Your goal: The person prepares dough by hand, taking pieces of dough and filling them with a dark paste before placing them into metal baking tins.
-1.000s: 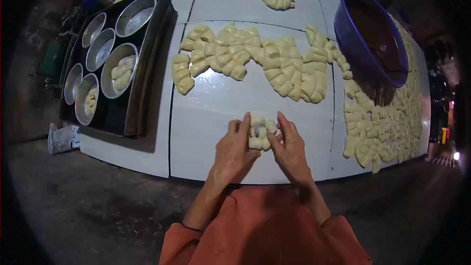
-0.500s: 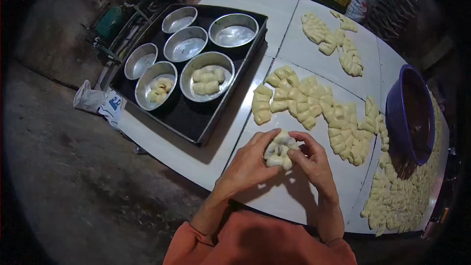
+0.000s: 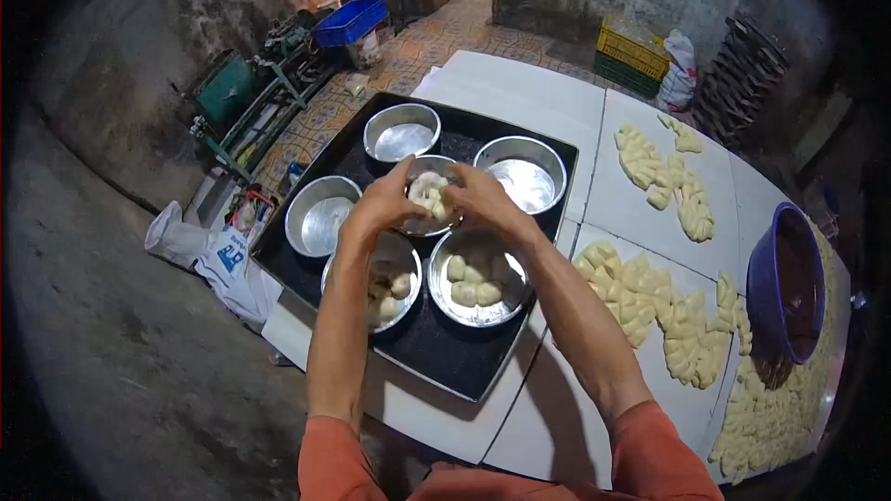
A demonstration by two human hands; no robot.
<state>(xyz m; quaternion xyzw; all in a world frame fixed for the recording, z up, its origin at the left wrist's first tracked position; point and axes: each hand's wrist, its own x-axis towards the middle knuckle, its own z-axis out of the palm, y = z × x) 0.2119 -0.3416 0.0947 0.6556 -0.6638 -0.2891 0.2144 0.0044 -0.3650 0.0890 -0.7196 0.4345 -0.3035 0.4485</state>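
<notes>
My left hand (image 3: 379,208) and my right hand (image 3: 483,201) are cupped together around a cluster of pale dough pieces (image 3: 429,193), held just above the middle round metal pan (image 3: 422,223) on a black baking tray (image 3: 436,353). Two pans near me hold dough: one (image 3: 478,280) to the right with several pieces, one (image 3: 390,289) to the left partly hidden by my left forearm. Three more pans (image 3: 402,133) (image 3: 522,170) (image 3: 318,215) look bare inside.
The tray sits on a white table (image 3: 520,93). Loose shaped dough pieces lie in groups at the right (image 3: 664,311) and far right (image 3: 664,172). A purple bowl (image 3: 789,278) stands at the right edge. Crates, a machine and white sacks are on the floor to the left.
Both hands lifted the dough cluster from the white table and carried it left over the tray; it is now above the middle pan. My view swung left toward the tray.
</notes>
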